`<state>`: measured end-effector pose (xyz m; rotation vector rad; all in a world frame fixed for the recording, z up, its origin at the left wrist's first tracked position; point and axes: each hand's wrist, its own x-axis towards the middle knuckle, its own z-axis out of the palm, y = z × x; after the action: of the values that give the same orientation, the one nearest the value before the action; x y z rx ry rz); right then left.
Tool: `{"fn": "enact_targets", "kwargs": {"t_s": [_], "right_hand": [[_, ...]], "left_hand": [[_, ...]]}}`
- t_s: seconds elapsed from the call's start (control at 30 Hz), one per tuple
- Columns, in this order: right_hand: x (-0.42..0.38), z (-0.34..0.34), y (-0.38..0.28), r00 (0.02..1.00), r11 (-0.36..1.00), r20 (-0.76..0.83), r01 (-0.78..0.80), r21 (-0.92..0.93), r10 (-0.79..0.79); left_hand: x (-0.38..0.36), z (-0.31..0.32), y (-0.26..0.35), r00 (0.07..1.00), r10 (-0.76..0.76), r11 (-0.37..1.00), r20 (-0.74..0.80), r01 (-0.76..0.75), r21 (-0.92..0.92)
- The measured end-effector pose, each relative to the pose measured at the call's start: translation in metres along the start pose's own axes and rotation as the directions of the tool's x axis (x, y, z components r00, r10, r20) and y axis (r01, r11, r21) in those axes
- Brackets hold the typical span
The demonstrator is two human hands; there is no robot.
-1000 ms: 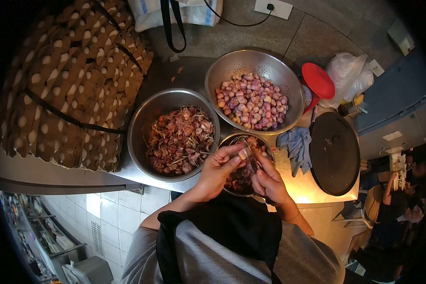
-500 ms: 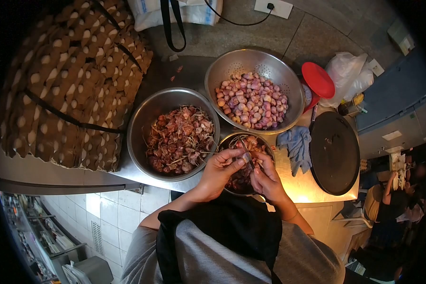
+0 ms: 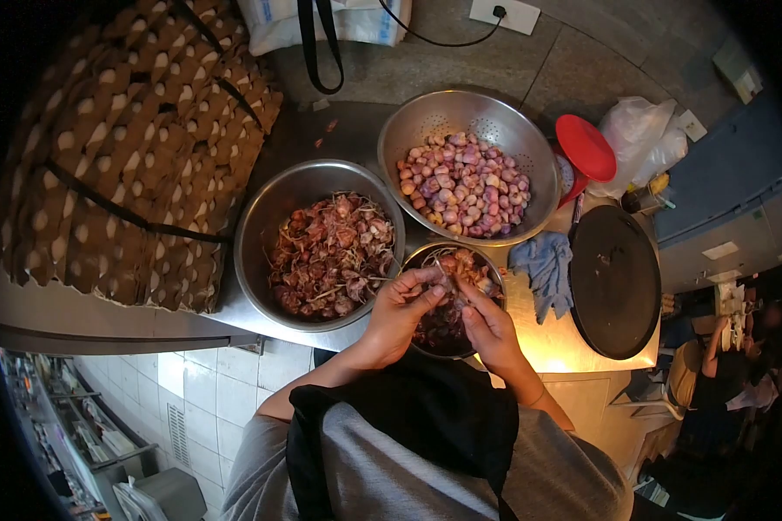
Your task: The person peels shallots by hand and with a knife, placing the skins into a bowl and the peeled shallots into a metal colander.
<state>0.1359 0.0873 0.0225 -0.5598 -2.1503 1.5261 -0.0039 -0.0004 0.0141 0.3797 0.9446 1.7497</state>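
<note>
My left hand [image 3: 407, 314] is closed, pinching a shallot [image 3: 446, 280] over a small metal bowl. My right hand [image 3: 490, 326] is closed close beside it, its fingers bent around a small knife whose blade hardly shows now. Below my fingers, the small bowl [image 3: 500, 280] holds reddish skins and shallots. To the left, a larger steel bowl [image 3: 246, 252] is heaped with unpeeled shallots [image 3: 330, 252] with dry skins and roots. Behind the small bowl, a steel colander [image 3: 539, 187] holds many peeled, pink-purple shallots [image 3: 467, 187].
A blue cloth or glove [image 3: 543, 271] and a round black pan [image 3: 617, 282] lie at right. Behind them are a red scale [image 3: 585, 148] and plastic bags [image 3: 634, 139]. Strapped egg trays [image 3: 130, 165] rise at left. Another person [image 3: 725, 373] is at far right.
The knife blade, plain between my hands before, is now mostly out of sight. My right fingers have shifted slightly, and more of the shallot shows between my fingertips. The bowls stay put.
</note>
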Motion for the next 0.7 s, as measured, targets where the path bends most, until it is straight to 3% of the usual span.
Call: {"fn": "enact_targets", "kwargs": {"t_s": [0.07, 0.17, 0.3, 0.43, 0.57, 0.7], "right_hand": [[-0.004, -0.005, -0.003, 0.948, 0.846, 0.13, -0.318, 0.428, 0.291], [-0.001, -0.004, -0.002, 0.952, 0.856, 0.046, -0.294, 0.425, 0.304], [0.007, -0.011, -0.002, 0.946, 0.889, 0.008, -0.306, 0.341, 0.323], [0.006, -0.011, -0.009, 0.95, 0.883, -0.001, -0.289, 0.37, 0.311], [0.003, -0.011, -0.007, 0.961, 0.89, 0.078, -0.274, 0.365, 0.264], [-0.003, -0.013, 0.001, 0.946, 0.834, 0.172, -0.323, 0.447, 0.274]], "left_hand": [[0.0, 0.001, 0.002, 1.0, -0.003, 0.999, 0.02, 0.002, 0.043], [0.0, 0.003, 0.003, 0.999, -0.011, 1.0, 0.053, 0.01, 0.024], [0.0, 0.005, 0.006, 0.995, -0.065, 0.997, 0.074, 0.068, -0.046], [-0.001, 0.004, 0.008, 0.991, -0.111, 0.987, 0.075, 0.118, -0.106], [0.001, 0.005, 0.016, 0.98, -0.193, 0.969, 0.045, 0.198, -0.148], [0.002, 0.002, 0.008, 0.993, -0.115, 0.993, 0.024, 0.116, -0.035]]}}
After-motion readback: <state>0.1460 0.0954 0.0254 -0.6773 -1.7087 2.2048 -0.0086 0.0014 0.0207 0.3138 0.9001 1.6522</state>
